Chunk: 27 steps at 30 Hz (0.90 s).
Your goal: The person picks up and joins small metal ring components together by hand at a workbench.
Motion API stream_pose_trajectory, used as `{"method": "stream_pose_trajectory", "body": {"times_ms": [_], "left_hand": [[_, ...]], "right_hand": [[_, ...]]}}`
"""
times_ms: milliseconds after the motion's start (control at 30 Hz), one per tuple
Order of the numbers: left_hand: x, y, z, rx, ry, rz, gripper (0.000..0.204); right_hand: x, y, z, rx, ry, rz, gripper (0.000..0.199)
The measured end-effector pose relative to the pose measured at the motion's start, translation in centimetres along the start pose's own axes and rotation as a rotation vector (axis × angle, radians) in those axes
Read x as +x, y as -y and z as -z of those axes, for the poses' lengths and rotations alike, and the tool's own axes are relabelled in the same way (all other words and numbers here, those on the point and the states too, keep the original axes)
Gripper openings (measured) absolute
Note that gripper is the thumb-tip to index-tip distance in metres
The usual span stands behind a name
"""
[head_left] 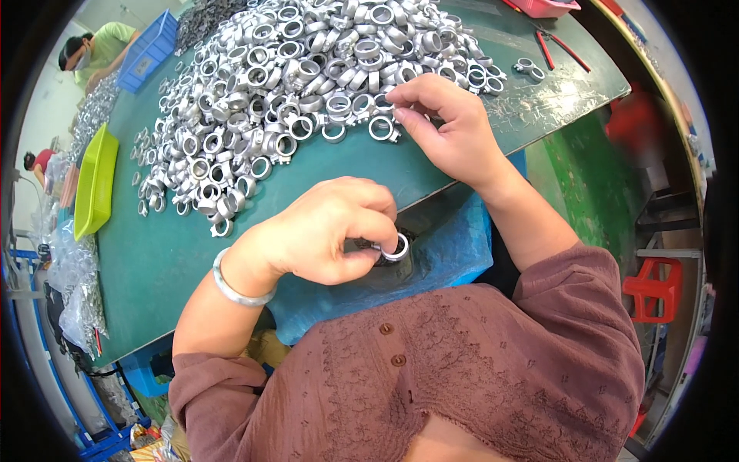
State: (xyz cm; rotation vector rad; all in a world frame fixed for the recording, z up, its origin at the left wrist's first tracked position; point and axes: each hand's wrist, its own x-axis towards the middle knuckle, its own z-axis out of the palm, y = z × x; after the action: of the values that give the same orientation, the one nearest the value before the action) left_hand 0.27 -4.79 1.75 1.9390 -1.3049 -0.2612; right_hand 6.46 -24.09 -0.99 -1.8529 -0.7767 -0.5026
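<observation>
A large heap of silver metal ring clamps [289, 85] covers much of the green table. My left hand [331, 231], with a pale bangle at its wrist, is closed in a pinch on one silver ring clamp [396, 248]. It holds this ring over a blue plastic-lined container [454, 250] between the table edge and my body. At the near right edge of the heap is my right hand [450, 127]. Its thumb and index finger are apart, with the tips beside the rings. A loose ring [382, 128] lies just below those fingertips.
Red-handled pliers [562, 51] and a few separate rings [528, 69] lie at the far right of the table [146, 285]. On the left are a yellow-green tray [95, 181] and a blue crate [148, 51]. A red stool [654, 289] stands at right. People sit beyond the table, far left.
</observation>
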Motion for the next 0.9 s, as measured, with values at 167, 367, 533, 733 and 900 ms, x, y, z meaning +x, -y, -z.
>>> {"method": "stream_pose_trajectory", "body": {"times_ms": [167, 367, 533, 733, 900], "left_hand": [[0.1, -0.2, 0.1, -0.017, 0.004, 0.008, 0.013], [0.0, 0.5, -0.2, -0.085, -0.426, 0.299, 0.005], [0.1, 1.3, -0.3, 0.130, -0.498, 0.364, 0.021], [0.3, 1.4, -0.5, 0.385, -0.434, 0.365, 0.022], [0.0, 2.1, -0.4, 0.379, -0.473, 0.358, 0.008]], "right_hand": [[0.3, 0.5, 1.0, -0.339, 0.198, 0.193, 0.024], [0.4, 0.5, 1.4, -0.401, 0.302, 0.228, 0.033], [0.4, 0.7, 1.2, -0.389, 0.342, 0.232, 0.029], [-0.2, 1.1, 0.5, -0.305, 0.396, 0.227, 0.024], [-0.1, 0.9, 0.6, -0.282, 0.390, 0.238, 0.025]]}}
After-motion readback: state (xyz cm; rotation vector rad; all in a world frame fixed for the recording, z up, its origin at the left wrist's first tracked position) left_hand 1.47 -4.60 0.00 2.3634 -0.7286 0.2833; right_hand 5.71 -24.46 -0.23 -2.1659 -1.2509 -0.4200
